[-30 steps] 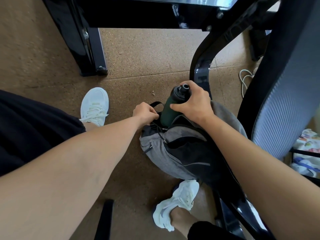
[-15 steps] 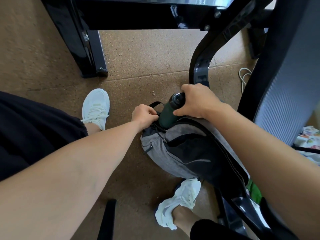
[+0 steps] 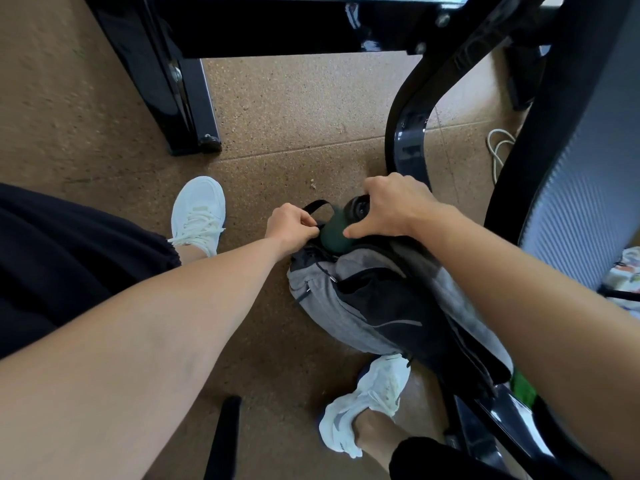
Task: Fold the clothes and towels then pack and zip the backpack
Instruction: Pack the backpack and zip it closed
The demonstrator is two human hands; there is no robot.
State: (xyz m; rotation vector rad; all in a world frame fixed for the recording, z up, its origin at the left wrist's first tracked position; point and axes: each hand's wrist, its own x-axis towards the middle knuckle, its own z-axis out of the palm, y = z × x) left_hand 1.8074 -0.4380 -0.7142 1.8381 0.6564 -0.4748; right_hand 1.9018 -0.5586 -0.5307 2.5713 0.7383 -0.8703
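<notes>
- The grey-and-black backpack (image 3: 325,306) is stood on the brown floor (image 3: 294,126), just beside the black chair frame (image 3: 408,140), with a white shoe (image 3: 370,400) at its lower end.
- Within the last second the dark green bottle (image 3: 334,235) has been pushed deeper into the open top; only its upper part is left showing.
- The bottle's cap end is gripped by the right hand (image 3: 391,206), with the thumb pressed on its side.
- The bag's top edge is pinched by the left hand (image 3: 291,225), beside the carry loop (image 3: 320,204).
- Packing is judged nearly finished; zipping is not yet begun.
</notes>
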